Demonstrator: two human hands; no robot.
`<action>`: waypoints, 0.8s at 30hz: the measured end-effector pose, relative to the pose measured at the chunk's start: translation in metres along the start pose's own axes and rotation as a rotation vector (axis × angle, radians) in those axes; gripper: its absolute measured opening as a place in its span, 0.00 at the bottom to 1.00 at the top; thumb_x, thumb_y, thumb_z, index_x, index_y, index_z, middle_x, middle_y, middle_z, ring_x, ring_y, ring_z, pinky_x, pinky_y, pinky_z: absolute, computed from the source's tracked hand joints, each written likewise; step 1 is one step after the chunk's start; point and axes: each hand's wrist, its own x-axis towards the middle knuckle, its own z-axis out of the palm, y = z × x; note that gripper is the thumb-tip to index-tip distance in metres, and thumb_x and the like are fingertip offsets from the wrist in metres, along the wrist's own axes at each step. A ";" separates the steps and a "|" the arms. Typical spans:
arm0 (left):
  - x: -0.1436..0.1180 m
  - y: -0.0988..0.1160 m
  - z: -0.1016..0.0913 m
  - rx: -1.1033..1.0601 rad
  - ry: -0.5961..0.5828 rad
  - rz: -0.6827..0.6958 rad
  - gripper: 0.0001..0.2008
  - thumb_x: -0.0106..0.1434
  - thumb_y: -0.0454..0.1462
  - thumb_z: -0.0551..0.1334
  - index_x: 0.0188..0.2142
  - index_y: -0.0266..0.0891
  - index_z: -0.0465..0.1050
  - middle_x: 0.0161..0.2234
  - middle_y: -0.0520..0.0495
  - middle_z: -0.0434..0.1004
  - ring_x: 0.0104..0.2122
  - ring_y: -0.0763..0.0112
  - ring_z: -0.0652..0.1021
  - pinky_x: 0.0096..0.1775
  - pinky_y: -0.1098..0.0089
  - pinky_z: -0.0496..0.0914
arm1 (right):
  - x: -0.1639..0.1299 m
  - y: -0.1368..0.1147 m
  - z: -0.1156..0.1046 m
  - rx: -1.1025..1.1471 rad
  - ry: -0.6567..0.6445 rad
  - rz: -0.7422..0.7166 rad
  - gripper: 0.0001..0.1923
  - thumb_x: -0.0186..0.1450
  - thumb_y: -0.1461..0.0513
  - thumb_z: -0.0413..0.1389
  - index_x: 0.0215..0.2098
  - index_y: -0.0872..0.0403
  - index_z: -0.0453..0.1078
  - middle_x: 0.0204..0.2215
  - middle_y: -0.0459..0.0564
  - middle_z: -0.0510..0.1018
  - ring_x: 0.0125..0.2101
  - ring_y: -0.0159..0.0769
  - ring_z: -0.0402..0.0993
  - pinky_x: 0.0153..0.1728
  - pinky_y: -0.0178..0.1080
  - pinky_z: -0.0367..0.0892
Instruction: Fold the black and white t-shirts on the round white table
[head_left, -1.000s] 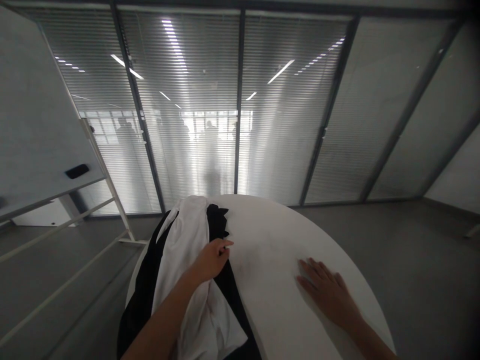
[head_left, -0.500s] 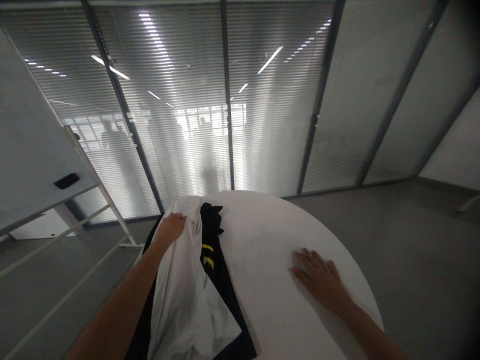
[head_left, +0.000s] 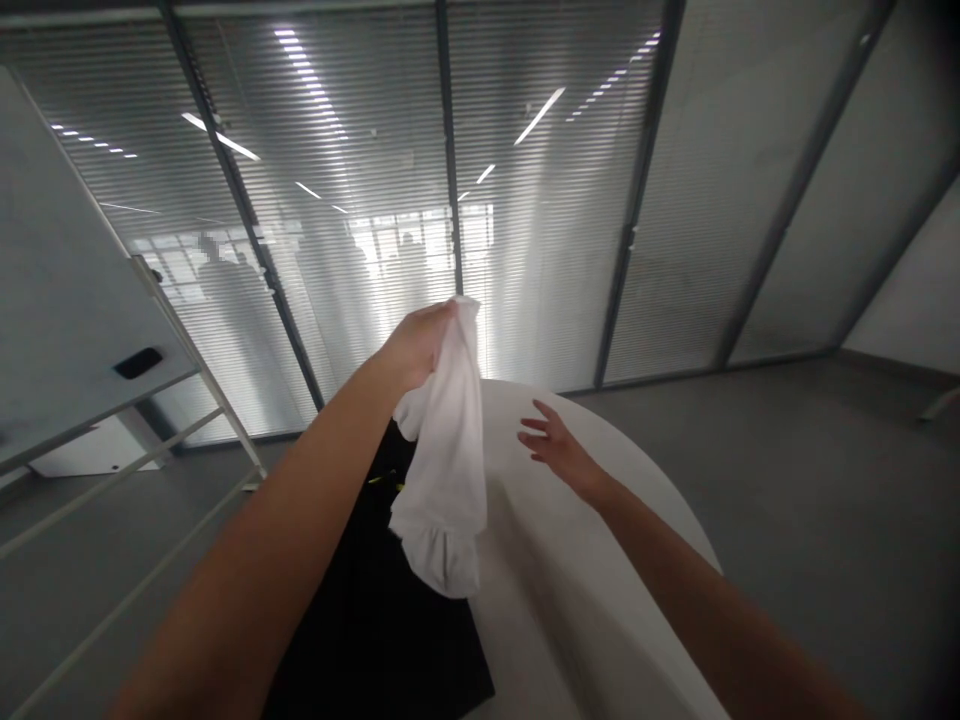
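Gripping the white garment aloft, the clenched left hand; right hand spread, empty.

A round white tabletop is seen low in the head view, its curved far edge set against the grey floor that surrounds it. On the left part of the tabletop a black garment is spread flat, a small yellow mark being visible near its far end, and its near corner is laid just beside the bare white middle. The right part of the tabletop is shown as plain white surface, crossed by soft shadow.
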 end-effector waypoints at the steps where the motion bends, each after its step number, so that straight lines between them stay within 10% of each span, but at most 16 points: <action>1: 0.000 0.006 0.012 -0.057 -0.064 0.013 0.18 0.63 0.46 0.63 0.44 0.33 0.72 0.36 0.42 0.76 0.34 0.66 0.77 0.41 0.62 0.73 | 0.008 -0.013 0.006 0.051 -0.007 -0.003 0.51 0.55 0.46 0.63 0.69 0.43 0.42 0.62 0.59 0.64 0.51 0.45 0.72 0.47 0.50 0.70; 6: -0.010 0.028 0.029 -0.202 -0.185 0.066 0.18 0.65 0.45 0.61 0.46 0.32 0.72 0.39 0.42 0.77 0.41 0.63 0.78 0.46 0.63 0.73 | 0.031 -0.058 0.007 0.245 -0.065 -0.084 0.41 0.56 0.49 0.64 0.63 0.50 0.57 0.54 0.56 0.74 0.50 0.45 0.74 0.49 0.46 0.70; 15: -0.037 -0.008 -0.039 -0.208 -0.130 -0.079 0.16 0.60 0.41 0.64 0.45 0.34 0.75 0.37 0.42 0.80 0.36 0.64 0.79 0.39 0.67 0.74 | 0.010 -0.081 -0.005 0.432 -0.234 0.004 0.24 0.63 0.48 0.57 0.51 0.53 0.70 0.44 0.53 0.81 0.43 0.45 0.78 0.45 0.46 0.72; 20: -0.055 -0.024 -0.061 0.234 -0.130 -0.215 0.20 0.56 0.43 0.64 0.47 0.37 0.75 0.38 0.44 0.79 0.32 0.66 0.78 0.33 0.69 0.72 | 0.008 -0.109 -0.003 0.366 -0.183 -0.151 0.19 0.61 0.51 0.60 0.45 0.53 0.72 0.41 0.51 0.81 0.41 0.42 0.77 0.43 0.41 0.70; 24: -0.057 -0.035 -0.046 0.580 -0.054 -0.066 0.35 0.54 0.54 0.65 0.59 0.45 0.65 0.48 0.43 0.76 0.38 0.63 0.78 0.36 0.68 0.71 | 0.006 -0.136 0.011 0.195 -0.218 -0.243 0.16 0.57 0.54 0.63 0.41 0.52 0.73 0.35 0.46 0.80 0.35 0.38 0.76 0.37 0.38 0.69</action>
